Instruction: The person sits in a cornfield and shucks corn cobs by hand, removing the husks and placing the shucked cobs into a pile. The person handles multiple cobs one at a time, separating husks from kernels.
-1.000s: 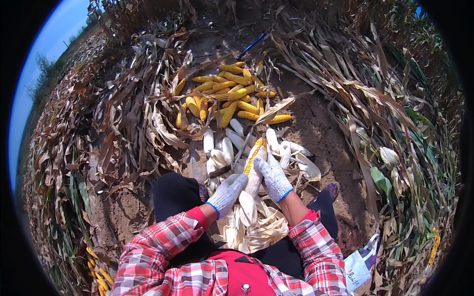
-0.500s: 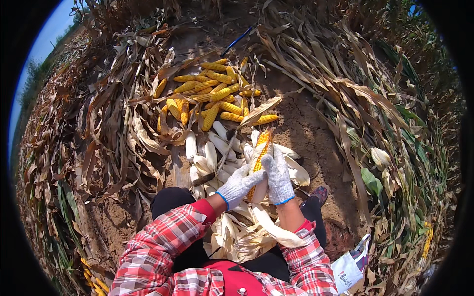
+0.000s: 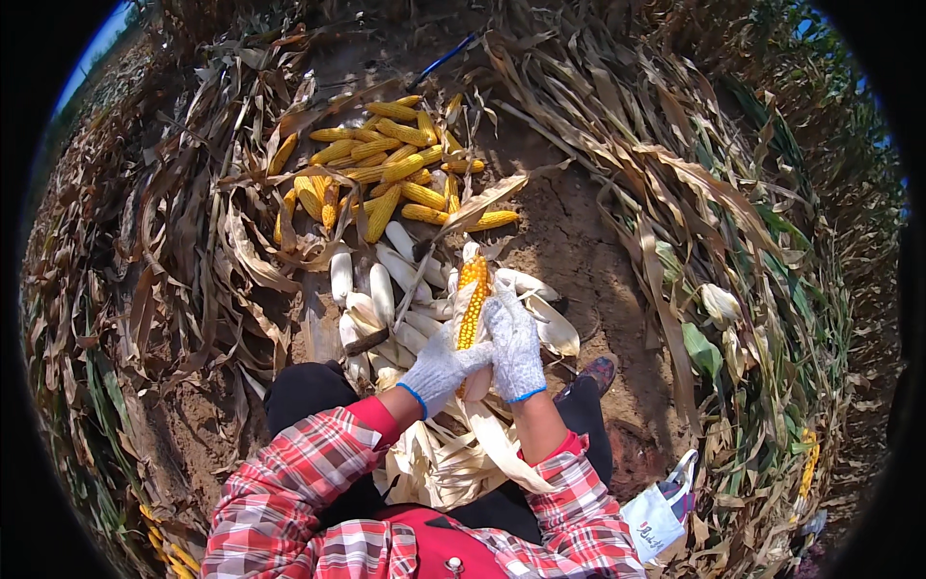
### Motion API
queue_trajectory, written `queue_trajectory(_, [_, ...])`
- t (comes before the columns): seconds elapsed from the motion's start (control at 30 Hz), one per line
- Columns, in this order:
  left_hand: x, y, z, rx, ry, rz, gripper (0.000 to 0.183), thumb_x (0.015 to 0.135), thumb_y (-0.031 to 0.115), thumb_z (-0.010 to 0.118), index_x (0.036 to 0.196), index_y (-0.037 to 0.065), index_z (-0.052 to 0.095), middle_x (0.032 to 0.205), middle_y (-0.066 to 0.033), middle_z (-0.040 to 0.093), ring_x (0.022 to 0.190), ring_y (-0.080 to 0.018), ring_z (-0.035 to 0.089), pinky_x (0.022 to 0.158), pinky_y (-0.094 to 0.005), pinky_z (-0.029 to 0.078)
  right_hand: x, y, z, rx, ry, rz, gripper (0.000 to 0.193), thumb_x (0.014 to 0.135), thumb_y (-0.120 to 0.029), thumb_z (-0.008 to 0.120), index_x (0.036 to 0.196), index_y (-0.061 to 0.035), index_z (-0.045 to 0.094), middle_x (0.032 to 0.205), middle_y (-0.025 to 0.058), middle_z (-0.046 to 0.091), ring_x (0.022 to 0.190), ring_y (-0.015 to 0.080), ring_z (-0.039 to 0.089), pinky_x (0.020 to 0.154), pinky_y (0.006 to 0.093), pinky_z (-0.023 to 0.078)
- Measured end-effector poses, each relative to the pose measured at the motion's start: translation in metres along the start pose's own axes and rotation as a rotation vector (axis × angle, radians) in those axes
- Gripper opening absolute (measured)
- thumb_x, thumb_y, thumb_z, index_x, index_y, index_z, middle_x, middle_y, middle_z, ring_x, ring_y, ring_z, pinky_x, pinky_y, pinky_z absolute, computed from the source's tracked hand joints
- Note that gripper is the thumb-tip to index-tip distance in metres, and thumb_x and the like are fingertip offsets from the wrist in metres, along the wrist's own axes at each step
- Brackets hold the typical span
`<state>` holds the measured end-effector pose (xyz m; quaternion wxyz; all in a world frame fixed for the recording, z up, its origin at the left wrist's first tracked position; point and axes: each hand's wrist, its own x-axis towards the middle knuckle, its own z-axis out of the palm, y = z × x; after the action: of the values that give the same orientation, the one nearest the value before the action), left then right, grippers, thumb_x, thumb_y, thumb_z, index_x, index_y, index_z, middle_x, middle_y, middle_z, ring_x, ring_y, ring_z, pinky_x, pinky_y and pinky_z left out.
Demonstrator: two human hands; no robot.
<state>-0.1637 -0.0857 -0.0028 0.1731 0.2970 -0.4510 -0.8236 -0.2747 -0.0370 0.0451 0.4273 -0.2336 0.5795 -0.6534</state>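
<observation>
Between my two gloved hands an ear of corn (image 3: 473, 300) stands upright, its yellow kernels bared along the front and pale husk still around its sides. My left hand (image 3: 445, 365) wraps the ear's lower part from the left, thumb lying across it. On the other side my right hand (image 3: 511, 340) is closed around the ear and its husk. A long strip of peeled husk (image 3: 503, 445) hangs down from the ear's base over my right forearm. Just beyond and left of my hands lie several ears in pale husks (image 3: 382, 294).
A heap of bare yellow corn ears (image 3: 386, 164) lies farther off on the soil. Loose husks (image 3: 439, 463) are piled between my legs. Dry stalks (image 3: 666, 174) are laid along both sides. A white bag (image 3: 651, 522) sits at lower right, and a blue rod (image 3: 446, 58) at the back.
The whole view has shifted, so the scene sits farther left and slightly higher. More kernels show on the ear as the husk is spread wider; both hands keep hold of it.
</observation>
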Motion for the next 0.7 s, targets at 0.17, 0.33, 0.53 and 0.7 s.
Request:
queue_trajectory(0.17, [-0.005, 0.003, 0.004, -0.016, 0.030, 0.004, 0.045, 0.088, 0.012, 0.069, 0.128, 0.000, 0.053, 0.118, -0.0047, 0.063, 0.103, -0.0132, 0.060, 0.092, -0.0305, 0.048, 0.000, 0.007, 0.002, 0.087, 0.074, -0.001, 0.042, 0.100, -0.013, 0.052, 0.138, 0.0042, 0.048, 0.132, 0.0111, 0.056, 0.116, 0.0175, 0.055, 0.100, 0.0301, 0.044])
queue_trajectory(0.33, [-0.003, 0.005, 0.001, 0.031, 0.067, -0.071, 0.044, 0.088, 0.012, 0.069, 0.127, 0.000, 0.054, 0.113, -0.0062, 0.065, 0.100, -0.0145, 0.062, 0.088, -0.0316, 0.050, 0.002, 0.008, 0.002, 0.046, 0.095, 0.025, 0.042, 0.100, -0.019, 0.054, 0.136, 0.0032, 0.050, 0.130, 0.0103, 0.057, 0.117, 0.0181, 0.055, 0.100, 0.0312, 0.044])
queue_trajectory(0.53, [-0.004, 0.005, 0.007, 0.032, 0.098, -0.100, 0.045, 0.087, 0.017, 0.071, 0.126, 0.001, 0.055, 0.112, -0.0060, 0.065, 0.099, -0.0147, 0.062, 0.086, -0.0311, 0.051, 0.009, 0.009, 0.000, -0.206, 0.098, -0.060, 0.041, 0.096, -0.018, 0.059, 0.130, 0.0042, 0.054, 0.124, 0.0125, 0.058, 0.110, 0.0202, 0.057, 0.097, 0.0331, 0.046])
queue_trajectory(0.7, [-0.008, 0.007, 0.011, 0.125, 0.097, -0.127, 0.048, 0.087, 0.020, 0.072, 0.128, 0.002, 0.054, 0.115, -0.0052, 0.064, 0.100, -0.0133, 0.061, 0.087, -0.0287, 0.049, 0.011, 0.016, -0.003, -0.187, 0.151, -0.044, 0.035, 0.093, -0.014, 0.063, 0.121, 0.0046, 0.054, 0.118, 0.0157, 0.060, 0.106, 0.0207, 0.058, 0.094, 0.0336, 0.047])
